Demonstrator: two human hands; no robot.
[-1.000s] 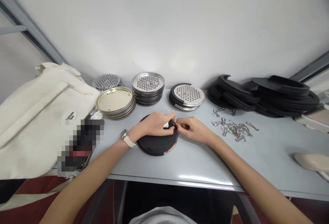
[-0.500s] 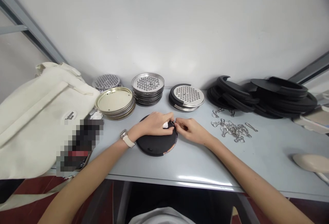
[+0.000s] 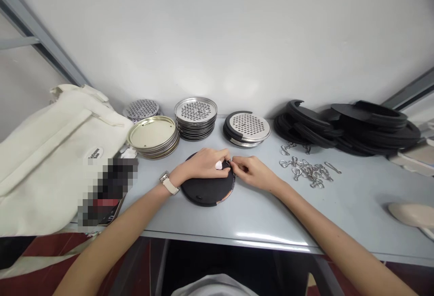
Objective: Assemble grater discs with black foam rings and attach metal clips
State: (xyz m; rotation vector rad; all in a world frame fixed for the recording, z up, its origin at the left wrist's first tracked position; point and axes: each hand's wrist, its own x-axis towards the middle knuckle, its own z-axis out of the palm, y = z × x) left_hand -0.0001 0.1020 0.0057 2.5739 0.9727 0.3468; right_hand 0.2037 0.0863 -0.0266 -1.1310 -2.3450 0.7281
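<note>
A round black disc [image 3: 206, 189] with a metal rim lies flat on the grey table [image 3: 257, 214] in front of me. My left hand [image 3: 203, 164], a watch on its wrist, rests curled on the disc's far edge and holds it down. My right hand [image 3: 250, 170] pinches a small metal clip at the disc's right rim, right against the left fingertips. The clip itself is mostly hidden by my fingers.
Behind stand stacks of perforated metal discs [image 3: 195, 116], gold-rimmed lids [image 3: 152, 136] and a black-and-metal stack [image 3: 247, 128]. A pile of loose metal clips [image 3: 307, 169] lies right of my hands, black plastic rings [image 3: 346, 124] beyond. A cream bag [image 3: 50, 151] fills the left.
My hands stay on the disc's right rim; the fingers shift only slightly. The view has barely moved.
</note>
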